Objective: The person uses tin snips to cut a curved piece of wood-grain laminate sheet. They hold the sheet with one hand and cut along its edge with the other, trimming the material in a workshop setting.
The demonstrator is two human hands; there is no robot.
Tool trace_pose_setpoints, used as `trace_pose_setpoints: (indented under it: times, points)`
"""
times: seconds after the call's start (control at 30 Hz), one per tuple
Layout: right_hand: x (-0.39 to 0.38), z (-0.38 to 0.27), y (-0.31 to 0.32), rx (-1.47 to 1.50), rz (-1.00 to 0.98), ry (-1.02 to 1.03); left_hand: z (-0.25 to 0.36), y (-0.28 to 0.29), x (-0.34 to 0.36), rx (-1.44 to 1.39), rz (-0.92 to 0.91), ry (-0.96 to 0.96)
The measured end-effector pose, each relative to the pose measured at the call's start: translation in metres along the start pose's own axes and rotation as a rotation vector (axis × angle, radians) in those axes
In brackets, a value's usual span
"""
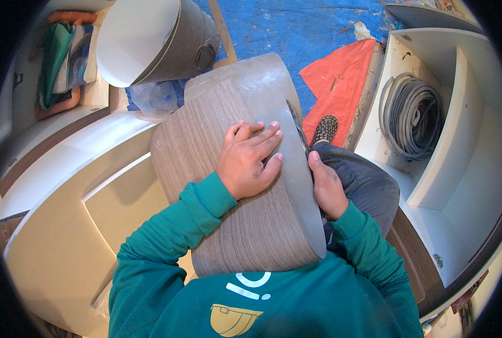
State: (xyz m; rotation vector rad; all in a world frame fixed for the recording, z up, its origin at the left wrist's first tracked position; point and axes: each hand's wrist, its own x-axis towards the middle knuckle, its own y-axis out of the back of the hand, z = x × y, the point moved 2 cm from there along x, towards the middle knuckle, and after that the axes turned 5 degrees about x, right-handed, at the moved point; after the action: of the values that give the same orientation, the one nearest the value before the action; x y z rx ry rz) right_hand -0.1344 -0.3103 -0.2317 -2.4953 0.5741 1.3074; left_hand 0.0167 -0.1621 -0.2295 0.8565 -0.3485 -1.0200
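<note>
A curled wood-grain laminate sheet (206,135) lies across my lap, with its smooth grey face (299,186) showing along the right side. My left hand (250,155) rests on top of it, fingers stretched out and pressing the surface flat. At the sheet's right edge is my right hand (328,188), its thumb up and its other fingers curled out of sight. Just beyond that thumb, a dark slim tool (299,128) runs along the edge. It appears to be in my right hand, but its handle is hidden and its kind is unclear.
A rolled laminate sheet (195,42) stands at the upper left. On the right, a white cabinet carcass (448,186) holds a coil of grey cable (413,115). A red sheet (341,84) lies over a blue tarp (279,28). Large pale panels (65,248) lie to the left.
</note>
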Motion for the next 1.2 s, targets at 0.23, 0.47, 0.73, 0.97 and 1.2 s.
trace_pose_setpoints:
  times: [0.23, 0.47, 0.73, 0.97, 1.2]
  points:
    - [0.004, -0.005, -0.002, 0.013, 0.037, -0.056, 0.0, 0.001, 0.001, -0.012, 0.003, 0.009]
    - [0.005, 0.0, -0.002, 0.029, -0.013, 0.031, 0.0, 0.001, 0.0, -0.011, 0.004, 0.006]
    - [0.007, -0.002, -0.002, 0.008, 0.031, -0.024, 0.0, 0.0, 0.0, -0.02, 0.001, 0.014]
    - [0.005, -0.007, -0.002, -0.013, 0.007, 0.002, 0.0, 0.0, 0.0, -0.015, -0.001, 0.014]
    - [0.011, 0.003, 0.001, -0.013, -0.001, 0.005, -0.001, 0.0, -0.001, -0.026, -0.001, 0.006]
